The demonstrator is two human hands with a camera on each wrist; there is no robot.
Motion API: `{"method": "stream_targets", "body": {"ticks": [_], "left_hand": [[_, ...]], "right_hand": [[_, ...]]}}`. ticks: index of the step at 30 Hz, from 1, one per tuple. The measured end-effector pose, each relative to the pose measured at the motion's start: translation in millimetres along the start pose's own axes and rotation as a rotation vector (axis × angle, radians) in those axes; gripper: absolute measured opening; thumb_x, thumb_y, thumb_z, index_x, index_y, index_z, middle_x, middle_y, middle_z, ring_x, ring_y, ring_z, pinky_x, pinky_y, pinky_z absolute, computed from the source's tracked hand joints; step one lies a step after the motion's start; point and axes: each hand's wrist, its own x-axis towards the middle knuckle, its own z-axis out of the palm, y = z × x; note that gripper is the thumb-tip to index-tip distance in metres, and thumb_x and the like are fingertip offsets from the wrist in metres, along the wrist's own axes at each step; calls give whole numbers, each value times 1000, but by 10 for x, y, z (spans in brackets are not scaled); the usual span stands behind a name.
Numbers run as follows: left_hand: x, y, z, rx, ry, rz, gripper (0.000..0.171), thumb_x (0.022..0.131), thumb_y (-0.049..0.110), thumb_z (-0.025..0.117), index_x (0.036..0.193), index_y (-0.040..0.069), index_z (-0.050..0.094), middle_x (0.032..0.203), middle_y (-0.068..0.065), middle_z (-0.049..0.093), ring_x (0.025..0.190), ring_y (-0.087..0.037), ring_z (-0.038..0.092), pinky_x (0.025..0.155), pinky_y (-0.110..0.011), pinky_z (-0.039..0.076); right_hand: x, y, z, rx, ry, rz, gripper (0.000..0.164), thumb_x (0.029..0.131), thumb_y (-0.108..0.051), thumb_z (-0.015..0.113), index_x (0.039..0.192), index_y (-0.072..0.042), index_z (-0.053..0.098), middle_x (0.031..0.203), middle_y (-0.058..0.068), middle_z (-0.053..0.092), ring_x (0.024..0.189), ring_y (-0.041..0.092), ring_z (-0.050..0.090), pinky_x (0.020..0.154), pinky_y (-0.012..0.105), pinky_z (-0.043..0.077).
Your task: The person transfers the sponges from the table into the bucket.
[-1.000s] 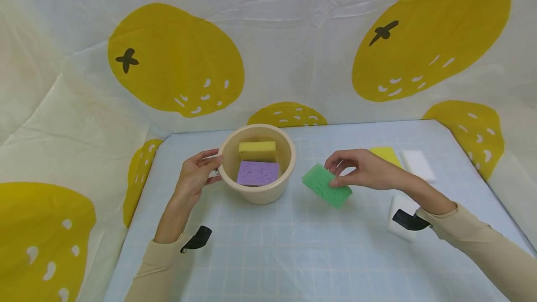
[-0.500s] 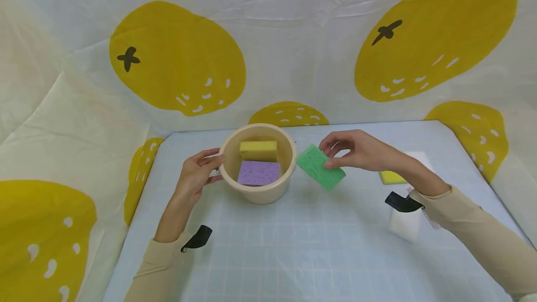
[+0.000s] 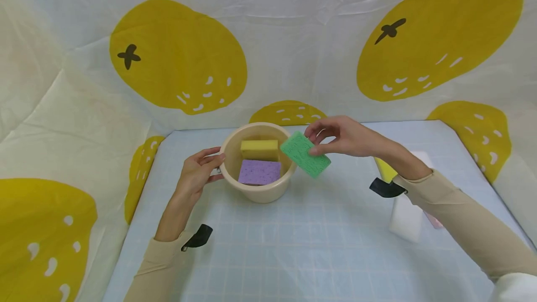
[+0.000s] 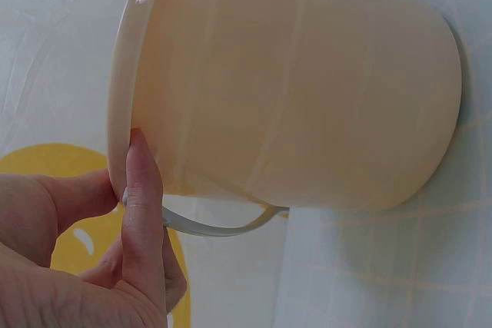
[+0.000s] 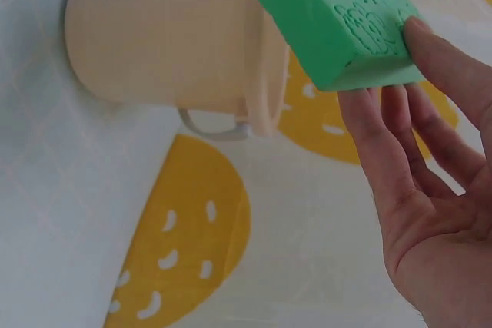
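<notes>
A cream bucket (image 3: 262, 195) stands on the table, and my left hand (image 3: 196, 171) pinches its rim on the left side. In the left wrist view the thumb and a finger (image 4: 142, 213) meet at the rim, beside the grey handle (image 4: 223, 228). Inside the bucket lie a yellow sponge (image 3: 260, 149) and a purple sponge (image 3: 259, 172). My right hand (image 3: 341, 138) pinches a green sponge (image 3: 305, 154) between thumb and fingers. That sponge hangs tilted at the bucket's right rim, overlapping it in the head view; the right wrist view shows it above the rim level.
Right of the bucket, partly behind the right forearm, lie a yellow sponge (image 3: 385, 170), a white block (image 3: 406, 219) and a pink piece (image 3: 433, 220). Another white block (image 3: 421, 156) shows behind the forearm. A fruit-patterned cloth wall (image 3: 293, 59) rises behind the table (image 3: 268, 255).
My right hand has carried the green sponge leftward and toward the back, from the table's right side to the bucket's rim. The left hand and bucket have stayed in place.
</notes>
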Motion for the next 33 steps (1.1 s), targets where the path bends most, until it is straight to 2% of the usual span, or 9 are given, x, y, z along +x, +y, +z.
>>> {"method": "stream_targets", "body": {"ticks": [16,24,33], "left_hand": [[7,34,18,-16,-7,18,46,98,19,72,140,5,59,125,-14,64,92,-13,65,76,-31,64],[2,32,18,-28,-12,15,45,99,17,71,140,5,59,124,-13,65,90,-12,65,75,-31,64],[-4,10,5,-10,3,1,45,99,19,72,140,6,60,125,-14,64,92,-14,65,76,-31,64]], "right_hand": [[419,-126,78,29,3,-71,35,89,-11,82,120,-3,68,111,9,68,102,22,68,96,32,58],[625,-89,172,74,-10,-96,34,89,-11,82,119,-4,69,111,9,68,102,24,69,96,34,58],[816,-19,323,72,-38,-142,31,88,-9,83,116,-3,70,110,8,70,98,23,70,95,42,58]]}}
